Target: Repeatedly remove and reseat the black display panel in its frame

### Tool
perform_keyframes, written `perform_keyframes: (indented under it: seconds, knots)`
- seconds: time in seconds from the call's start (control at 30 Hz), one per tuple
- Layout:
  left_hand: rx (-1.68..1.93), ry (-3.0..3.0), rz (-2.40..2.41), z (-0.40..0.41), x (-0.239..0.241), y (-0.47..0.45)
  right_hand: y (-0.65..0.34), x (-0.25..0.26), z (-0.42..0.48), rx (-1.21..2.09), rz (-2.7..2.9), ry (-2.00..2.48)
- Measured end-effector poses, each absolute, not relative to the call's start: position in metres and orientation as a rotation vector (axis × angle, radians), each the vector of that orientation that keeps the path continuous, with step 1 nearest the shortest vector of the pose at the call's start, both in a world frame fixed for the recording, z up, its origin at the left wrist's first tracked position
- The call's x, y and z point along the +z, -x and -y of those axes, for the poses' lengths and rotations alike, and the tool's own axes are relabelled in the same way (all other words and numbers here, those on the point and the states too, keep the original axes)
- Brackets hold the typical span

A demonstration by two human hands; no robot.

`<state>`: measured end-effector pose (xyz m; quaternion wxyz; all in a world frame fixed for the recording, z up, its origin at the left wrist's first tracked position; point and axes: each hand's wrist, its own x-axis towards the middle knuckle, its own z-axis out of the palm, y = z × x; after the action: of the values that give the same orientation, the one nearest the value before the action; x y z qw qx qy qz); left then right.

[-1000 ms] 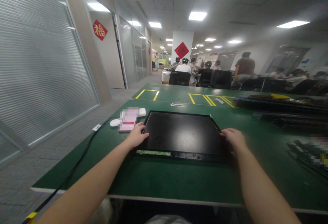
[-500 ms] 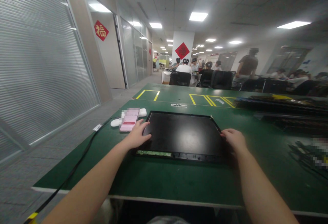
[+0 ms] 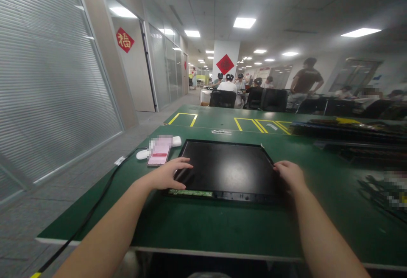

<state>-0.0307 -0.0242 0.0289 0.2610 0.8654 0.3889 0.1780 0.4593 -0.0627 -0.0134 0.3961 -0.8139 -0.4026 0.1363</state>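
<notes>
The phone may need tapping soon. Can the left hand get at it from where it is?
Probably yes: the left hand rests on the left edge of the black panel, and the phone lies just beyond it, with only bare table between.

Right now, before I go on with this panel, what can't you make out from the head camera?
Head view only.
Phone screen: pixelated, unreadable.
Fingertips of the right hand at the black panel edge: covered by the hand itself, grip unclear.
Parts at far right: pixelated, cut by the frame edge.
Green strip along the panel's near edge: too small for detail.
</notes>
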Motion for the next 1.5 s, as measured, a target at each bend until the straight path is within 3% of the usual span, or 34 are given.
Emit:
perform_keyframes:
  seconds: [1.1,1.5]
  knots:
    - [0.539,-2.5,-0.884,0.027,0.027,0.025,-0.454,-0.009,0.065,0.34,1.04,2.104]
    - [0.657,-2.418,-1.463,0.01,0.003,0.021,-0.454,-0.011,0.064,0.335,1.015,2.091]
